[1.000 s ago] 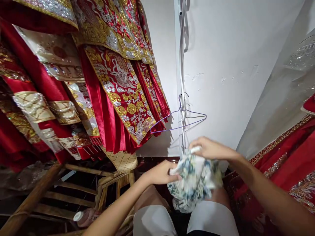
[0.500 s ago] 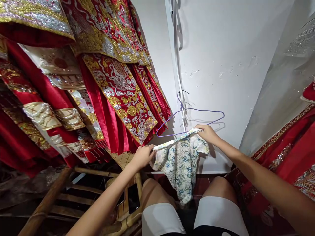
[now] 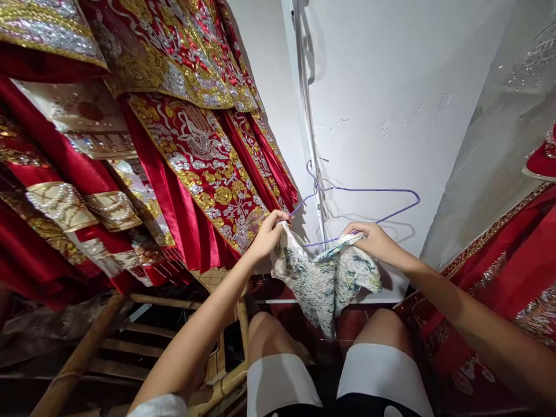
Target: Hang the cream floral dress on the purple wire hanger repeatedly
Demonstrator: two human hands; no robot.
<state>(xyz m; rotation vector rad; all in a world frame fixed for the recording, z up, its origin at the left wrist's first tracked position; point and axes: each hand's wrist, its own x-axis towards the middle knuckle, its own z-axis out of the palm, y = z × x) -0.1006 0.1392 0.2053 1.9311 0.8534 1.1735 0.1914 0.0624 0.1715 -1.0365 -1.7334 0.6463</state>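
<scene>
A light floral garment (image 3: 324, 284), white with green and blue print, hangs down between my two hands, its neckline sagging in the middle. My left hand (image 3: 270, 234) is closed on the left edge of the neckline, right at the left end of a thin purple wire hanger (image 3: 369, 189). Closed on the other side of the neckline is my right hand (image 3: 369, 238), beside the hanger's lower bar. The hanger's left tip is hidden by my left hand and the cloth; its right end sticks out bare. Its hook is at a white upright pole (image 3: 306, 110).
Red costumes (image 3: 200, 145) with gold and silver embroidery hang at the left. More red sequinned fabric (image 3: 499, 272) is on the right, by a translucent sheet. A bamboo chair (image 3: 125, 347) stands at lower left with a dark phone (image 3: 234, 346) on it. A white wall (image 3: 382, 69) lies ahead.
My left hand has risen and moved right, bringing its edge of the garment up to the hanger's left end. The hanger has swung slightly, and the neckline has gone from taut to sagging.
</scene>
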